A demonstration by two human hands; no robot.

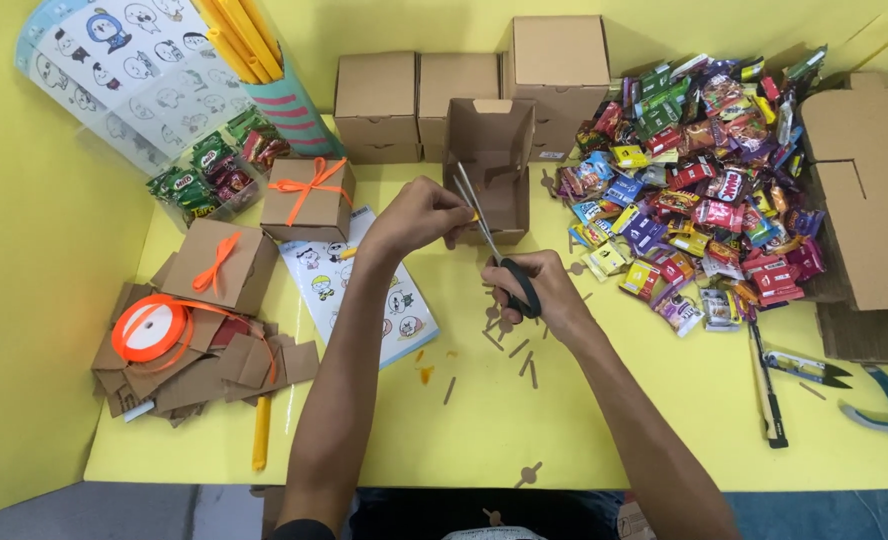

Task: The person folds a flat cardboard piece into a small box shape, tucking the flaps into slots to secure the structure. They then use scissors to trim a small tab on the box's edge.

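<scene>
The right hand gripped scissors before the open box; the left hand pinched a small yellow piece steady at the blades.

Two hands are working here: the left hand and the right hand, sharing one pair of scissors. Just beyond them one open cardboard box is standing, with three closed boxes sitting behind it. Left of the left hand, two ribbon-tied boxes are lying, and one orange ribbon spool.
</scene>
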